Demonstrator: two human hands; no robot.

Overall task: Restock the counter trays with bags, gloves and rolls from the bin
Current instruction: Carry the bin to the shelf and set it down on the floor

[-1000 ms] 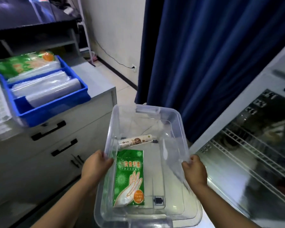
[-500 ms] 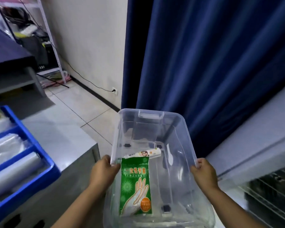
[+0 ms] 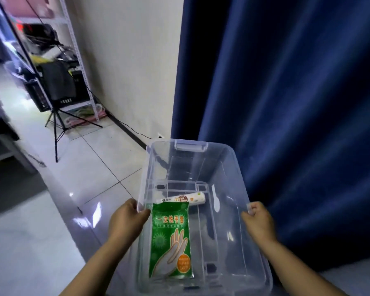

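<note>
The floor (image 3: 51, 227) was pale glossy tile that caught bright reflections, and it ran back along a cream wall (image 3: 126, 60) with a dark skirting and a thin cable (image 3: 137, 131) trailing beside it. A white metal shelf rack (image 3: 77, 60) stood against that wall, loaded with dark boxes and clutter too blurred to name, and a black tripod (image 3: 56, 124) stood in front of it. A heavy dark blue curtain (image 3: 297, 103) filled the right side from top to floor.

The person held a clear plastic bin (image 3: 190, 145) out in front, above the tiles and close to the curtain. The left hand (image 3: 124, 221) gripped the rim of the left long side, thumb hooked over the edge. The right hand (image 3: 259, 221) gripped the opposite rim, fingers curled round it.

A green pack of gloves (image 3: 171, 240) (a pale hand was printed on its front) lay flat on the bin's bottom along the left side, lengthways. A white roll (image 3: 186, 198) lay crosswise at the pack's far end, touching its top edge. The right half of the bin's bottom held nothing but its own moulded ribs.
</note>
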